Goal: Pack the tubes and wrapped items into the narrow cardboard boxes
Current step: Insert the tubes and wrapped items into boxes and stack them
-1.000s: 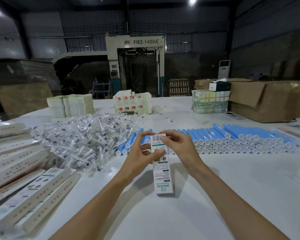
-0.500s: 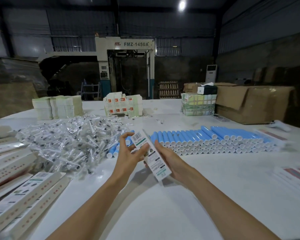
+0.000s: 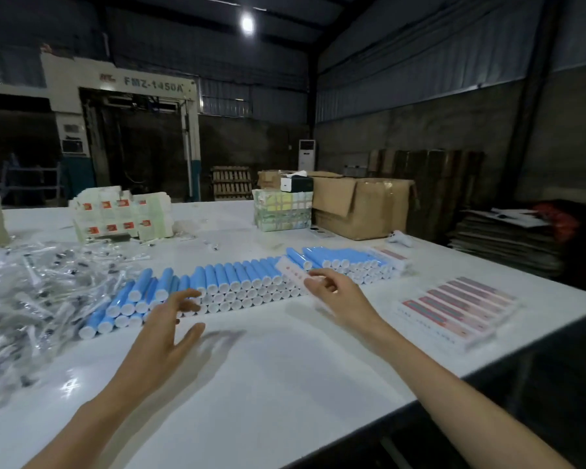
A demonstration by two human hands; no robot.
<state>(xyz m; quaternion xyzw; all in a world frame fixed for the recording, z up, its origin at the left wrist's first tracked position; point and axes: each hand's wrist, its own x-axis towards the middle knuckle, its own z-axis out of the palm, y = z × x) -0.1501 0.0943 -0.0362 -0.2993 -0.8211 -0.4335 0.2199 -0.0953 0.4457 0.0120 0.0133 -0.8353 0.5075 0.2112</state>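
Tubes (image 3: 237,282): blue bodies, white caps, laid side by side in a stacked bank across the middle of the table (image 3: 285,384), caps toward the person. Judged reason: one can be drawn off the front by its cap end without upsetting the rest. Wrapped items (image 3: 31,292): loose heap in clear film at far left, right up against the bank's left end, so both feed stocks lie together.

Left hand (image 3: 164,330): fingers spread and straight, holding nothing, hovering just short of the bank's left end. Blurred. Probably placed to take a tube.

Right hand (image 3: 335,296): fingers curled over the near end of one box (image 3: 293,273), grasping it. The box lies slantwise above the right part of the bank. Blur hides whether its flaps are closed.

Boxes (image 3: 454,311): a row laid flat, side by side, near the table's right edge, apart from the tubes. This looks like the finished lot, kept away from unpacked stock. Judged step: held box bound for that row.

Writing: machine (image 3: 149,85) at the back reads "FMZ-1450A", soft but legible. The small red logo before it is unreadable. The held box shows red marks and the row boxes show red bands with print, none readable. Carton (image 3: 359,208): brown, at the far end, flap open, no legible print.
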